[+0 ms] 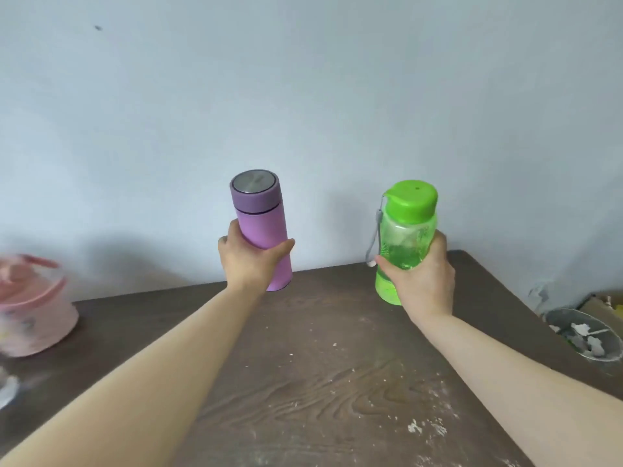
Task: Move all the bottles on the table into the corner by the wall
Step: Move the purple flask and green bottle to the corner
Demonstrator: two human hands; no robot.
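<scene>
My left hand [251, 262] grips a purple flask [261, 219] with a metal-topped lid, held upright and tilted slightly left near the table's far edge. My right hand [421, 278] holds a clear green bottle [406, 237] with a green cap and a grey strap hanging on its left side. Both bottles are held just above the dark wooden table [320, 365], close to the pale wall [303, 96]. A pink bottle with a pink lid [32, 305] stands blurred at the table's left side.
The table's far right corner [468, 256] meets the wall behind the green bottle. Beyond the right edge sits a round grey dish with scraps [585, 335]. White crumbs dot the tabletop.
</scene>
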